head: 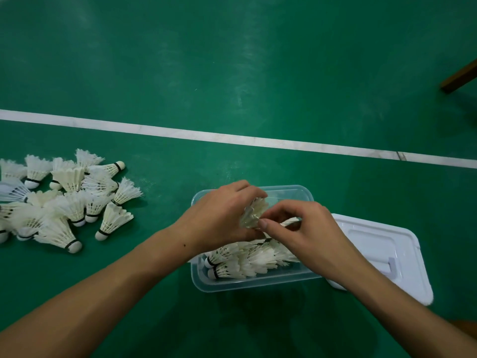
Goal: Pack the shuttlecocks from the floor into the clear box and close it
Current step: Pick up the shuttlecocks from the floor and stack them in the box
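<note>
Both hands, left [222, 215] and right [307, 236], are gripping one shuttlecock [254, 211] over the box [204, 280]; no writing is showing legibly.

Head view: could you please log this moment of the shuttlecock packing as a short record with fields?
clear box: open on the green floor, partly filled with shuttlecocks; bare rim at
lid: white, lying off the box on the floor to its right
left hand: holds a shuttlecock over the box
right hand: pinches the same shuttlecock
loose pile: many shuttlecocks on the floor, left of the box
task state: packing unfinished, box not closed
</note>
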